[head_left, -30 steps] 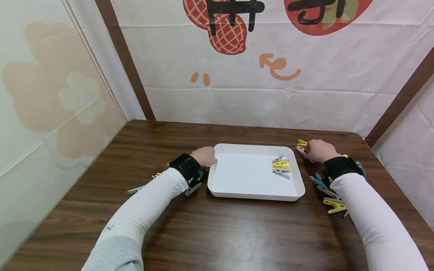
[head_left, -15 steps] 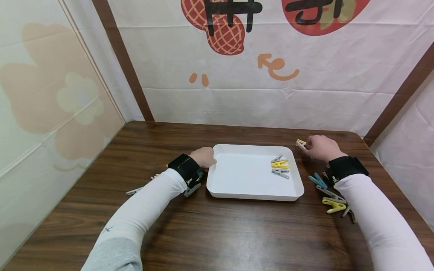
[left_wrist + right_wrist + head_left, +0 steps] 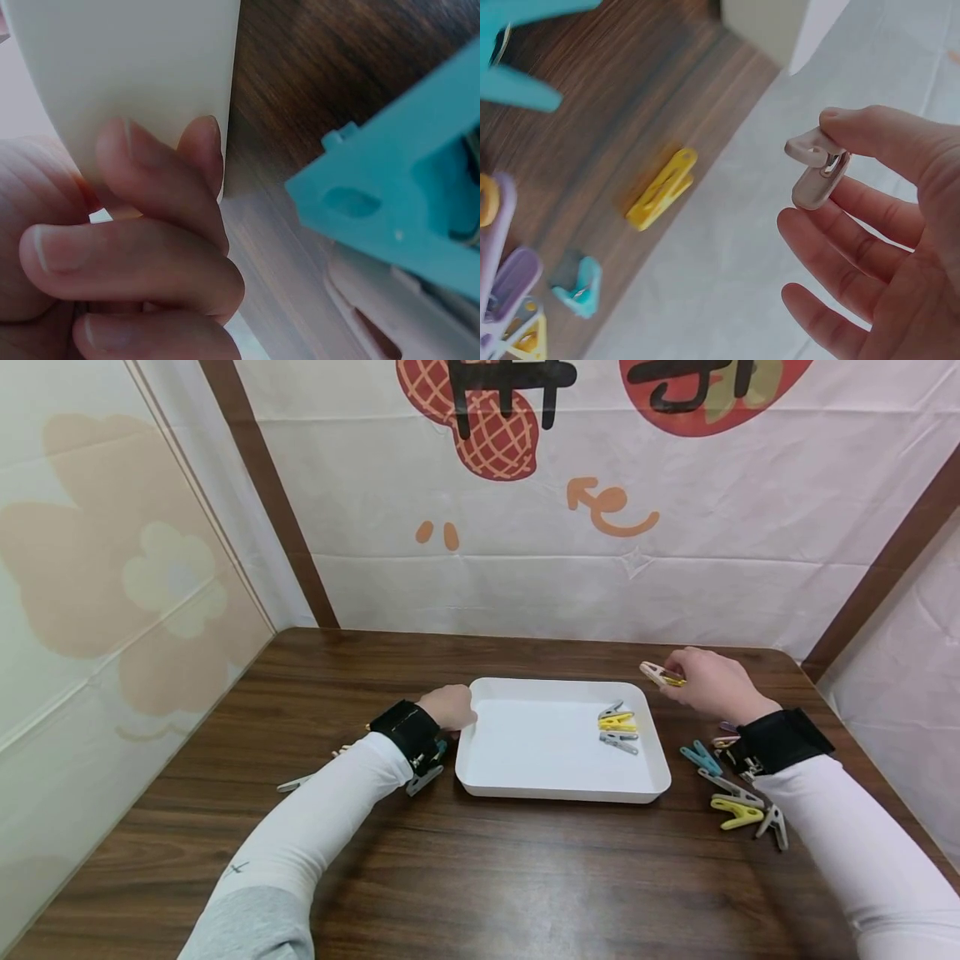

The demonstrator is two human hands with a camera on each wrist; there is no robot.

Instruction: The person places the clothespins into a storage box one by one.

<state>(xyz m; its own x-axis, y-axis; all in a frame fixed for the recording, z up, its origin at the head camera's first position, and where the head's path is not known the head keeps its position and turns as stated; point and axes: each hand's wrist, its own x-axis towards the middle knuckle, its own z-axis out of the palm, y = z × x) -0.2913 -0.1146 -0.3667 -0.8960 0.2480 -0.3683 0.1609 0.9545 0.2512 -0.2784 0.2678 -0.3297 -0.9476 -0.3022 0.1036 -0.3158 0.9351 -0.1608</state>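
Observation:
My left hand (image 3: 450,707) grips the left rim of a white tray (image 3: 532,739). In the left wrist view, curled fingers (image 3: 157,259) lie against the tray's pale wall. Behind the tray's right side, my right hand (image 3: 712,681) pinches an off-white clothespin (image 3: 821,166) between thumb and fingers, raised above the table. Beyond it a yellow clothespin (image 3: 664,189) lies on the wood. Inside the tray, near its right end, are grey and yellow clothespins (image 3: 617,725).
On the right lie several clothespins, among them a blue one (image 3: 702,758) and a yellow one (image 3: 737,812). Left of the tray are others, partly hidden by my left arm, including a grey clothespin (image 3: 424,781). A printed cloth (image 3: 480,585) hangs behind the wooden table (image 3: 525,877).
My right hand has lifted the off-white clothespin from the table and carried it up and leftward toward the tray. My left hand stays on the rim.

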